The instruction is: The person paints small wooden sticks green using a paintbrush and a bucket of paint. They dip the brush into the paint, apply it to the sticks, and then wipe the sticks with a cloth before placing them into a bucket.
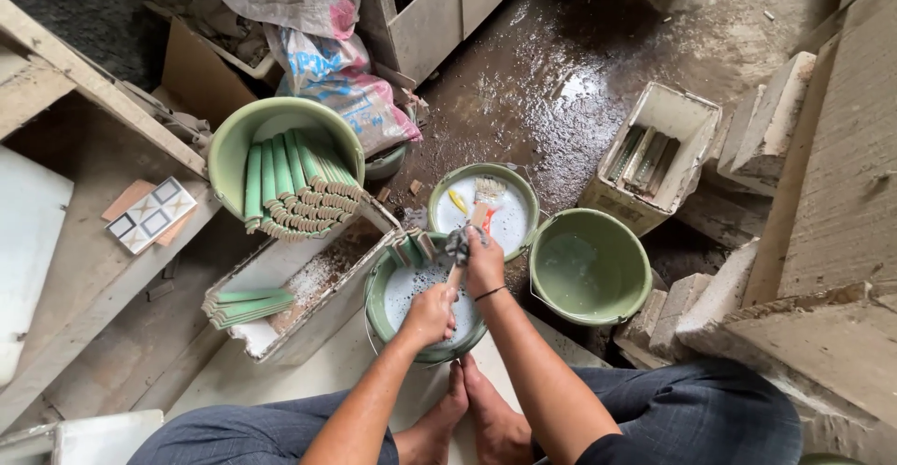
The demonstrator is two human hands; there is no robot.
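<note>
Tile strip (455, 273): a narrow piece held over the near green bucket (378, 301) of whitish liquid, just in front of the person's bare feet (472, 418).
Long axis: runs from the left hand up and away to the right hand, tilted slightly rightward.
Left hand (430, 315): closed around the strip's near end, above the bucket.
Right hand (484, 261): closed on a grey rag (456, 243) pressed at the strip's far end.
Position to hands: strip spans between both, mostly hidden by them.
Brush (484, 201): lies in the next bucket (528, 205), bristles pointing away.
Green strips (294, 185): stacked in the tilted bucket (229, 147) at left.
</note>
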